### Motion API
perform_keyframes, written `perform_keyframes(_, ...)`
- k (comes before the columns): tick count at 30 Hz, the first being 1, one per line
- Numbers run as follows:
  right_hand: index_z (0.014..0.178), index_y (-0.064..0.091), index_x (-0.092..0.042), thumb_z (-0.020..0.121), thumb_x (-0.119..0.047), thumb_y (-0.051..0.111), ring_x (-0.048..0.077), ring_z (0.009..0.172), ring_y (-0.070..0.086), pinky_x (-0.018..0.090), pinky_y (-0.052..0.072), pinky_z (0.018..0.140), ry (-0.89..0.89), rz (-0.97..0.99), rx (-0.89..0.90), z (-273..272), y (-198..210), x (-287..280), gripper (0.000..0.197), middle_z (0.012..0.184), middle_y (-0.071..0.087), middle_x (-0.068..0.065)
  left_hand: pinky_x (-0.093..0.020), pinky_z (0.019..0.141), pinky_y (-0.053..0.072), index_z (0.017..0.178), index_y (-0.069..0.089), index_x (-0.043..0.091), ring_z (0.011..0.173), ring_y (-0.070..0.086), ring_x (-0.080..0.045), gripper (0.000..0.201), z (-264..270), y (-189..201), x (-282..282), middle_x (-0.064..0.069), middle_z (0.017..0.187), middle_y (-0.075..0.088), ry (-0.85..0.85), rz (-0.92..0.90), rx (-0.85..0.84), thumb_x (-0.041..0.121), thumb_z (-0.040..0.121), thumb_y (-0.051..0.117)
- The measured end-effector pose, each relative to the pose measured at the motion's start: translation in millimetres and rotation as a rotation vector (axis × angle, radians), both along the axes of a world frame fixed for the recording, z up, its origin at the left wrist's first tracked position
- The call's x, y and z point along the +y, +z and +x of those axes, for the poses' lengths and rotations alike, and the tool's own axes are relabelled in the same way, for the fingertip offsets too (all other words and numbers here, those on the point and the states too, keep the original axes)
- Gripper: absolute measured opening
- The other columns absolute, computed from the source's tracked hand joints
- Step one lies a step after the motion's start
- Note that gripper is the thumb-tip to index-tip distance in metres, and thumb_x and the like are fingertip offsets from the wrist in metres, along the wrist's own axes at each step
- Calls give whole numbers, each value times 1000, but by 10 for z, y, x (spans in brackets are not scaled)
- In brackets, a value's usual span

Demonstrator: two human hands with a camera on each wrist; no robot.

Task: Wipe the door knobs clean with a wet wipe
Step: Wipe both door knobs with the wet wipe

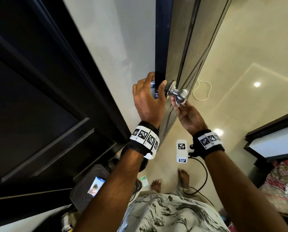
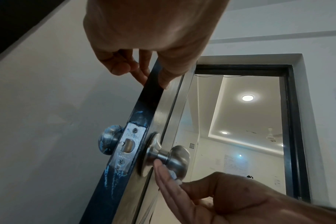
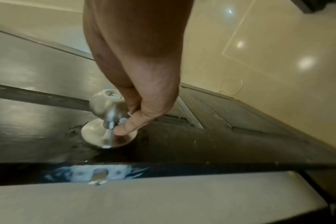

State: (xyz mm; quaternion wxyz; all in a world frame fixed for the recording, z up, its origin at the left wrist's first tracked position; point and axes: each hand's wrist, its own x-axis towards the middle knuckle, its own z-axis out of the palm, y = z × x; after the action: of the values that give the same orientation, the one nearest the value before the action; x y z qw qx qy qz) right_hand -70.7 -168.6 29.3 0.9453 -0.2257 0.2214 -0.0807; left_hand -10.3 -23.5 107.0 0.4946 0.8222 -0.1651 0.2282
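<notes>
A dark door [image 1: 160, 61] stands ajar, edge-on to me. My left hand [image 1: 158, 79] grips that edge just above the latch plate [image 2: 128, 145], thumb on the near face and fingers on the far one. A paint-flecked steel knob [image 2: 109, 139] sticks out on the far side. On the near side my right hand [image 1: 180, 104] pinches a crumpled white wet wipe [image 2: 173, 175] against the underside of the other steel knob [image 1: 181, 94], by its neck. In the right wrist view the thumb [image 3: 128, 127] lies beside the stem, over the round rose plate [image 3: 98, 136].
A black door frame [image 1: 56, 81] fills the left. A white cable [image 1: 202, 91] loops on the glossy floor beyond the door. A dark box [image 1: 89, 185] and a small card [image 1: 144, 180] lie near my bare feet; a bed [image 1: 284, 178] stands right.
</notes>
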Motion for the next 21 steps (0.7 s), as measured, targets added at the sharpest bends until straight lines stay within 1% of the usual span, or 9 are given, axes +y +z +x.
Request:
perform_keyframes(2, 151, 46, 1, 95, 10, 49, 21, 116, 68, 23, 61, 78, -44, 71, 36, -18, 17, 126, 56, 131, 66, 14, -30, 85, 49, 123, 71, 12, 96, 61, -21, 41, 6, -2, 6, -3, 107, 72, 0, 7, 0, 42, 96, 69)
perform_keyframes(4, 146, 52, 1, 99, 4, 54, 18, 109, 70, 24, 61, 77, -65, 119, 84, -42, 51, 225, 48, 125, 68, 11, -27, 84, 48, 124, 71, 13, 96, 61, -21, 41, 12, -5, 16, -3, 107, 72, -1, 8, -2, 43, 96, 68)
perform_keyframes(6, 133, 62, 2, 100, 1, 57, 17, 91, 74, 23, 61, 73, -99, 162, 115, -53, 146, 292, 33, 110, 74, 10, -17, 85, 43, 123, 71, 14, 97, 61, -20, 40, 17, -7, 17, -2, 108, 72, -6, 11, -10, 44, 96, 67)
perform_keyframes(8, 114, 66, 5, 100, 3, 57, 19, 77, 76, 23, 63, 73, -168, 236, 133, -41, 262, 332, 17, 95, 77, 15, -5, 86, 33, 123, 71, 15, 99, 61, -20, 39, 24, -6, 15, -1, 109, 73, -10, 6, -16, 43, 96, 67)
perform_keyframes(11, 102, 66, 8, 99, 4, 59, 23, 72, 77, 24, 63, 77, -230, 322, 158, -22, 376, 362, 9, 87, 76, 19, -7, 87, 32, 123, 71, 16, 99, 62, -20, 38, 24, -11, 8, -1, 108, 73, -10, 3, -27, 42, 96, 69)
perform_keyframes(13, 105, 67, 9, 97, 6, 61, 25, 73, 78, 26, 64, 73, -225, 346, 173, 8, 369, 362, 11, 93, 75, 20, -9, 87, 33, 123, 71, 15, 98, 62, -21, 39, 24, -14, 2, -1, 108, 73, -8, 1, -34, 42, 96, 69)
perform_keyframes(16, 122, 64, 9, 94, 7, 64, 24, 84, 75, 25, 64, 67, -206, 347, 209, 23, 340, 311, 28, 108, 71, 18, 0, 86, 28, 123, 71, 14, 98, 62, -21, 39, 23, -21, -7, -2, 108, 73, -8, -8, -35, 42, 95, 69)
perform_keyframes(18, 124, 63, 10, 91, 9, 65, 26, 89, 75, 25, 64, 67, -193, 358, 203, -16, 366, 275, 33, 105, 73, 20, 1, 85, 28, 123, 71, 14, 98, 62, -21, 40, 21, -21, -3, -2, 107, 73, -10, -6, -40, 43, 95, 69)
perform_keyframes(21, 124, 61, 8, 81, 12, 69, 27, 91, 77, 24, 63, 71, -213, 289, 212, -120, 390, 247, 44, 101, 76, 22, -3, 82, 29, 123, 71, 13, 98, 61, -20, 41, 19, -14, 1, -3, 108, 73, -8, -4, -40, 43, 95, 70)
